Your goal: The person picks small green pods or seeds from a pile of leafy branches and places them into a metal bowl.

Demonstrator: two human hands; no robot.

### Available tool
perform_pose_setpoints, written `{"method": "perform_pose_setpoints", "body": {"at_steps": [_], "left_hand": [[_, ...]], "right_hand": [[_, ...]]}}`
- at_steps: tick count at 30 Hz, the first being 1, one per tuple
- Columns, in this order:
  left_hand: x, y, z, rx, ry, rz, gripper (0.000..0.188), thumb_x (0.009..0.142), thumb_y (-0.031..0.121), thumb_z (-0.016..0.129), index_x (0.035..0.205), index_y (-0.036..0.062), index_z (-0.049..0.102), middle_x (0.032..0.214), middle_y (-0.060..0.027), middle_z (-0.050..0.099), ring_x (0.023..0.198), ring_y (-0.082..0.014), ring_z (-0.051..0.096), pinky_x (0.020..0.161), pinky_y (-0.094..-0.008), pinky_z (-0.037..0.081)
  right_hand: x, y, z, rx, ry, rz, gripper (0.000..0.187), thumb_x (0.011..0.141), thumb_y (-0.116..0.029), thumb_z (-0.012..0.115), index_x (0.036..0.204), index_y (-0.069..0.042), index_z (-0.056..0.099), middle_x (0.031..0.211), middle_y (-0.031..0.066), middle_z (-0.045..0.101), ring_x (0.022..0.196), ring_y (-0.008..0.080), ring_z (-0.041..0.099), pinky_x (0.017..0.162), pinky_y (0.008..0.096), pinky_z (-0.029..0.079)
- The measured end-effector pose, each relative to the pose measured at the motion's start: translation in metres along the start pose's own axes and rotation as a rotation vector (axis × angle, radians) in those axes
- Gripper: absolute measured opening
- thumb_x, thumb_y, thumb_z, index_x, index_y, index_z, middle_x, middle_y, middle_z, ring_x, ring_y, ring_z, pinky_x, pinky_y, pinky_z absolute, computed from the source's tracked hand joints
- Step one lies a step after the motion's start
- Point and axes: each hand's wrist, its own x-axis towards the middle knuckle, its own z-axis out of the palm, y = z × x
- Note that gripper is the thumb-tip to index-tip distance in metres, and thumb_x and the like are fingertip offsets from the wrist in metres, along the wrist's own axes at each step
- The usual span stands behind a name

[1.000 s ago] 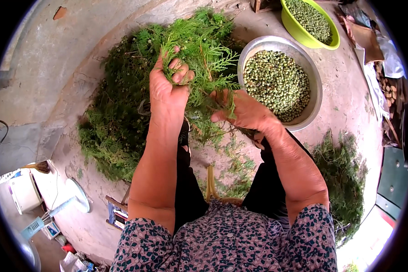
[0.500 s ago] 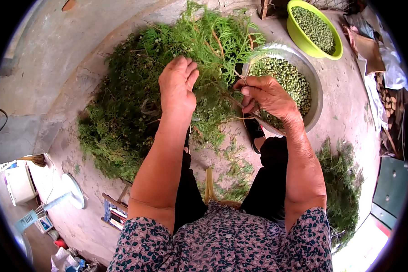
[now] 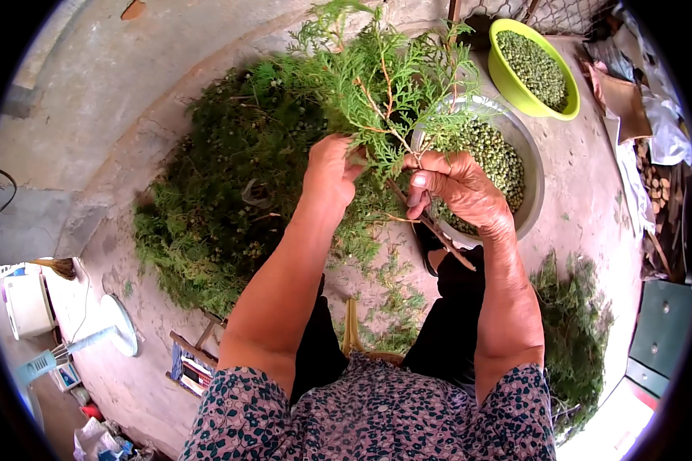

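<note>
My right hand [image 3: 463,189] is wrapped round the woody stem of a leafy evergreen branch [image 3: 388,88], whose flat green sprays fan out above it. The bare stem end points down toward my right knee. My left hand [image 3: 331,170] is curled at the left edge of the sprays; leaves cover its fingertips, so what they pinch does not show. Behind my right hand stands a wide metal basin [image 3: 532,154] with small green cones in it. A large heap of cut evergreen branches [image 3: 215,177] lies to the left, beneath and beyond my left hand.
A lime-green tub [image 3: 507,81] of green cones sits at the far right. More cut greenery [image 3: 573,330] lies by my right elbow. A white fan [image 3: 119,326] and a small stool [image 3: 196,357] are at the left. Bags and firewood [image 3: 653,173] line the right side.
My left hand has moved right, from open air over the heap to the sprays of the branch. The branch has shifted and its stem end now shows below my right hand, which keeps its grip.
</note>
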Motion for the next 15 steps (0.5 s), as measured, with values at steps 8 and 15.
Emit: {"method": "perform_pose_setpoints", "body": {"at_steps": [8, 15], "left_hand": [[0.011, -0.001, -0.003, -0.310, -0.047, -0.031, 0.010, 0.082, 0.010, 0.053, 0.089, 0.0019, 0.054, 0.088, -0.0088, 0.058, 0.081, -0.0202, 0.053, 0.077, -0.0349, 0.043], [0.000, 0.010, -0.002, -0.495, -0.118, 0.027, 0.011, 0.084, 0.012, 0.052, 0.084, 0.0012, 0.055, 0.069, -0.0034, 0.054, 0.075, -0.0189, 0.051, 0.078, -0.0382, 0.043]], "right_hand": [[0.003, 0.000, 0.008, 0.154, 0.159, 0.112, 0.027, 0.085, -0.019, 0.056, 0.097, 0.006, 0.054, 0.061, 0.0071, 0.057, 0.052, 0.0147, 0.058, 0.051, 0.0246, 0.048], [0.011, 0.008, 0.010, 0.148, 0.362, 0.147, 0.018, 0.084, -0.009, 0.053, 0.096, 0.004, 0.055, 0.060, 0.0033, 0.052, 0.046, 0.0102, 0.051, 0.047, 0.0204, 0.044]]}}
